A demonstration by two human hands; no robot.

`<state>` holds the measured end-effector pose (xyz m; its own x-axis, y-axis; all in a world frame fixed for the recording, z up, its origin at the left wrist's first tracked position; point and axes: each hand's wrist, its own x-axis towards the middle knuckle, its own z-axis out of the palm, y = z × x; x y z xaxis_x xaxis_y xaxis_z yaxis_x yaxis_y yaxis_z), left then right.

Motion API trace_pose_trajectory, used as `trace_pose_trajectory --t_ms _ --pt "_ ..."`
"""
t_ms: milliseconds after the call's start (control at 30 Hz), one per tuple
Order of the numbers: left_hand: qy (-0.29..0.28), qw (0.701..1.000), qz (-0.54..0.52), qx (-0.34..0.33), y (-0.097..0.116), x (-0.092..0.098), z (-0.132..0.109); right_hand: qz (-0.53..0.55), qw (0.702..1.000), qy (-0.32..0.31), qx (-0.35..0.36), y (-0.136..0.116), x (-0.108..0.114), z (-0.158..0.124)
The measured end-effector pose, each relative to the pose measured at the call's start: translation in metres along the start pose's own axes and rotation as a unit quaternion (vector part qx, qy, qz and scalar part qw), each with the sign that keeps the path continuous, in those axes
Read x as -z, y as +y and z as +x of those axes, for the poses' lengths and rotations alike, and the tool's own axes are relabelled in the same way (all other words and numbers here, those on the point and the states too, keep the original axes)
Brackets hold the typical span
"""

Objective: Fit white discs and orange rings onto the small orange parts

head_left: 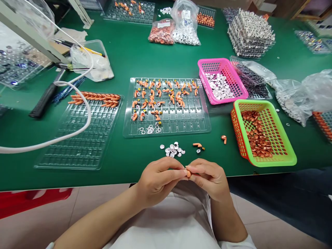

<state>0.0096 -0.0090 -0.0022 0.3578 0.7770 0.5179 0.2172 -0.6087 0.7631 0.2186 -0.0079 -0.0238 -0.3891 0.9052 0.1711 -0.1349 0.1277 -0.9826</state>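
My left hand (162, 178) and my right hand (209, 176) meet at the table's front edge, fingertips pinched together on a small orange piece (188, 173). Most of that piece is hidden by the fingers. Just beyond my hands lies a loose pile of white and black discs (174, 150). An orange bent part with a dark and yellow fitting (198, 146) rests to the right of the pile. Farther right is a single copper-coloured bent piece (224, 139). A clear compartment tray (181, 122) behind them holds rows of orange parts and several white rings (150, 129).
Right of the tray stand a pink basket (223, 101) of white discs and a green basket (284, 138) of copper pieces. At left are another clear tray (77, 138), a hammer (46, 97) and a white cable (89, 114). Filled bags (185, 24) and stacked trays (250, 34) sit behind.
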Motion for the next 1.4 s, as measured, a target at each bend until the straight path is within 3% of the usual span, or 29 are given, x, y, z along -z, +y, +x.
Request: trace_pose_trajectory --t_ms 300,667,1133,1400 --pt "0.007 1.0 0.01 0.007 0.001 -0.002 -0.003 -0.036 0.999 0.008 0.005 -0.003 -0.002 -0.001" --pt "0.018 0.998 0.065 -0.013 0.001 -0.005 -0.01 -0.136 0.984 0.071 0.094 -0.009 -0.016 0.0" --pt "0.023 0.997 0.076 -0.022 0.001 -0.006 -0.009 -0.16 0.978 0.079 0.112 -0.007 -0.019 -0.005" --pt "0.046 0.994 0.094 0.014 0.0 -0.013 -0.008 -0.25 0.961 0.039 0.115 -0.021 -0.013 0.008"
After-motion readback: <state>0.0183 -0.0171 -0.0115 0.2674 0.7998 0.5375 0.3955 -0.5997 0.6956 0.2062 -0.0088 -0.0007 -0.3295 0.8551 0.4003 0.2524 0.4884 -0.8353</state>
